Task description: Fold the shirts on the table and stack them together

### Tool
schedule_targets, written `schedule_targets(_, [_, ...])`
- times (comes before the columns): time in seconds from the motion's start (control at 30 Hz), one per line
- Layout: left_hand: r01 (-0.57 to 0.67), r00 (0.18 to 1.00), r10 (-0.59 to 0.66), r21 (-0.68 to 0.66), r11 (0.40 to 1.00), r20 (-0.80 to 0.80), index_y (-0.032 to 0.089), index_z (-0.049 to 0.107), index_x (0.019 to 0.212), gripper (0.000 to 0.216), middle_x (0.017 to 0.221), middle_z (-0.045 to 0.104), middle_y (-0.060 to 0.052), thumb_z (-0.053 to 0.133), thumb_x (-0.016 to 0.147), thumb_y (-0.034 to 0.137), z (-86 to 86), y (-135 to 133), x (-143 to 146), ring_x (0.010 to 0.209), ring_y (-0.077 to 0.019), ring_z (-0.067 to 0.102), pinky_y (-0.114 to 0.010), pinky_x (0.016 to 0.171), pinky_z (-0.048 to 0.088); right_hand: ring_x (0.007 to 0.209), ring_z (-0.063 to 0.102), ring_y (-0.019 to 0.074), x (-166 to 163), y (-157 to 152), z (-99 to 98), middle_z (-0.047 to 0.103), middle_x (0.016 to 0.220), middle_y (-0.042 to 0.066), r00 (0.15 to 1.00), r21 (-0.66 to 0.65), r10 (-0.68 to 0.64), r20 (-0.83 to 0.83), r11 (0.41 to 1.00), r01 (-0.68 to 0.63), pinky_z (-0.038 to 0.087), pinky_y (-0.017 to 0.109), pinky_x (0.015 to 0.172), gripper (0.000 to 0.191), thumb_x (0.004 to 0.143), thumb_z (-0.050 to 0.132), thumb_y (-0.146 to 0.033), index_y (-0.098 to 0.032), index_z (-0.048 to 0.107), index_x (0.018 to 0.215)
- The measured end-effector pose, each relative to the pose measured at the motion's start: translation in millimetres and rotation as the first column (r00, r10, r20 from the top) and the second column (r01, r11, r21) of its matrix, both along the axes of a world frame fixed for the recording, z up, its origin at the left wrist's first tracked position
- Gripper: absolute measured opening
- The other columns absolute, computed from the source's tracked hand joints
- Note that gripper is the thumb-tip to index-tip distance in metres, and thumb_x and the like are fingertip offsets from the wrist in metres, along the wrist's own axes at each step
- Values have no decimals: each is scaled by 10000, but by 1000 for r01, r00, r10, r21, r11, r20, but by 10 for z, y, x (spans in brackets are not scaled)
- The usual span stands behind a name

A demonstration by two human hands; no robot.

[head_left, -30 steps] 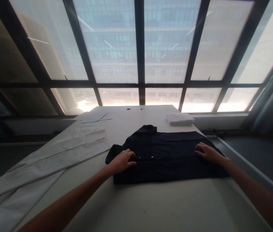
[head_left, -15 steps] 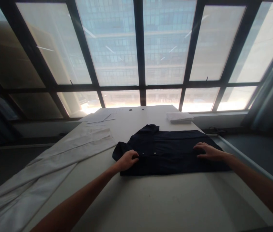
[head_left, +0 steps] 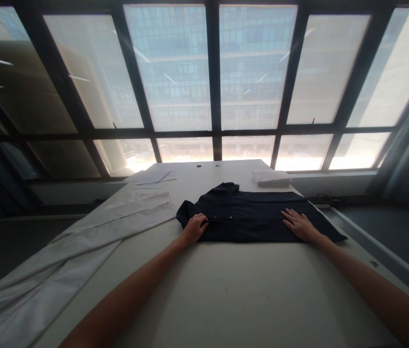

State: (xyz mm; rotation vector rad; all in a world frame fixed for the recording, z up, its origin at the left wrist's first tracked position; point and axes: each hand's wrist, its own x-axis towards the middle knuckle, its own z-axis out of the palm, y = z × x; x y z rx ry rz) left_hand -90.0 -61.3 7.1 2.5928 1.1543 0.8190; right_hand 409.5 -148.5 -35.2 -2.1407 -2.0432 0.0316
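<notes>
A dark navy shirt [head_left: 255,215] lies on the white table [head_left: 222,290], folded lengthwise, its collar and sleeve end to the left. Two small pale buttons show near its middle left. My left hand [head_left: 194,228] is at the shirt's left end, its fingers curled and closed on the cloth near the collar; the fingertips are partly hidden. My right hand [head_left: 300,226] rests flat on the right part of the shirt, fingers spread, holding nothing.
White cloth [head_left: 81,256], long and creased, stretches along the table's left side. Sheets of paper [head_left: 153,178] lie at the far left. A folded white stack [head_left: 271,178] sits at the far right. Windows [head_left: 248,72] rise behind the table.
The shirt has shifted away from me, and its near edge lies farther up the table. My right hand has flattened and spread its fingers; my left hand remains at the collar end.
</notes>
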Motion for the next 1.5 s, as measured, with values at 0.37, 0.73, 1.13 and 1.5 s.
schedule_targets(0.37, [-82,996,82,9,997,33,187,688,952,172,1007,696,-89,547,929,282,-44,531,-86,1009,-255,632,-401,964,490,1395,423,275,-240,479,143,524,1471,113,997,216,62,-42,975,-51,288,481,1170,512,973,404,-431,-215,546,1415])
schedule_targets(0.73, [-77,980,87,-62,995,177,205,693,996,201,1008,743,-50,554,947,341,-1,409,-101,962,-236,688,-347,910,515,1036,635,257,-214,451,358,665,1160,90,958,137,283,-46,952,-275,460,416,972,352,908,534,-426,-226,667,1165])
schedule_targets(1.13, [157,952,-122,-106,982,281,193,704,943,176,987,730,-51,633,926,353,420,-25,-302,940,-219,678,-336,898,518,865,627,239,-62,-204,861,674,916,52,930,32,354,100,933,-359,433,372,889,143,824,536,-214,-248,674,845])
schedule_targets(1.5, [378,923,-378,-368,849,75,184,739,971,281,1038,720,-72,584,975,419,537,-489,-549,871,-181,669,-276,790,514,778,647,214,-56,-1003,756,684,908,62,949,-20,286,-130,956,-291,495,320,745,339,959,478,-480,-226,695,902])
